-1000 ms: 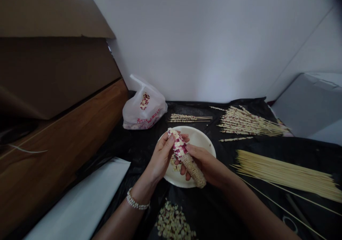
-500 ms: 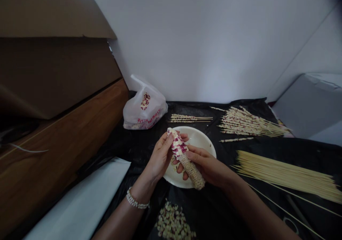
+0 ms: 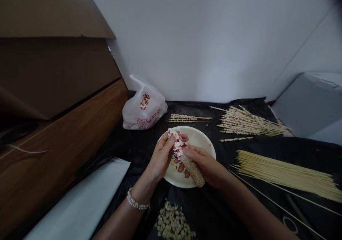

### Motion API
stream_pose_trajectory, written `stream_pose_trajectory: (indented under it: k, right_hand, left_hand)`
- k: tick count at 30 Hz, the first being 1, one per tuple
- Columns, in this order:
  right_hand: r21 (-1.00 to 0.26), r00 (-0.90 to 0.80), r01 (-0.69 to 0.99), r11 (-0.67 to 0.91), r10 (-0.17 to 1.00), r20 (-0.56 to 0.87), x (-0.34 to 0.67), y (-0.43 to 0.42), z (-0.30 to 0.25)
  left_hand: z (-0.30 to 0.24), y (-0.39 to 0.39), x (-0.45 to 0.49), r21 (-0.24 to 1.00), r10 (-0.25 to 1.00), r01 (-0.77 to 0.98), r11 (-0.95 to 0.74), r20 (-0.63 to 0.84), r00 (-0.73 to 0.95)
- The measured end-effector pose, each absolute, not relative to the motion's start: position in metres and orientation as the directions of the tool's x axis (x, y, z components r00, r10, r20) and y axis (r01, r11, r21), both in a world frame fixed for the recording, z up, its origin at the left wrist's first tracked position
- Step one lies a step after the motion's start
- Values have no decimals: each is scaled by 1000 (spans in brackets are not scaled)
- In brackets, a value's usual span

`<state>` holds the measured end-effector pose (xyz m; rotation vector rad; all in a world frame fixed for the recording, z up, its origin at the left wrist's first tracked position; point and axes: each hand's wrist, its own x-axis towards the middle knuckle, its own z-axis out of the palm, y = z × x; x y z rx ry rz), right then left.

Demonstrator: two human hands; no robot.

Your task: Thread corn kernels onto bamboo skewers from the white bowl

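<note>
A corn cob (image 3: 192, 169) with white and purple kernels on its far half and bare husk-coloured sockets on its near half lies slanted between my hands. My left hand (image 3: 163, 152) grips its far end, thumb on top of the kernels. Around the middle, my right hand (image 3: 201, 158) is closed, with the thumb at the border between kernels and bare cob. Below them sits a white bowl (image 3: 205, 142) with loose kernels (image 3: 175, 165) in it, partly hidden by my hands. A heap of kernels (image 3: 173, 222) lies nearer to me on the black plastic sheet.
A white plastic bag (image 3: 144, 108) stands behind the bowl, left. Kernel-strung skewers lie in a small group (image 3: 184, 118) and a larger pile (image 3: 240, 120). Plain bamboo skewers (image 3: 285, 172) are at right. A cardboard box (image 3: 53, 72) and a white folded sheet (image 3: 85, 201) flank the left.
My right thumb has shifted slightly up and left along the cob, onto the kernel edge. My left thumb has moved a little over the far end. The cob stays held above the bowl.
</note>
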<state>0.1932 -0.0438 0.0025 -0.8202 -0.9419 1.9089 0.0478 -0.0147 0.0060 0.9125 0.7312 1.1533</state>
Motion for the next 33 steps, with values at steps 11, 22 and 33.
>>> stream_pose_trajectory:
  k: [11, 22, 33]
  right_hand:
    - [-848, -489, -393, -356, 862, -135, 196, -43, 3]
    - [-860, -397, -365, -358, 895, -204, 194, -41, 2]
    - [-944, -327, -230, -237, 932, -154, 191, -42, 1]
  left_hand:
    - [5, -13, 48, 877, 970, -451, 167, -63, 237]
    - [2, -11, 49, 880, 983, -459, 124, -44, 181]
    - [1, -12, 52, 885, 986, -448, 128, -67, 150]
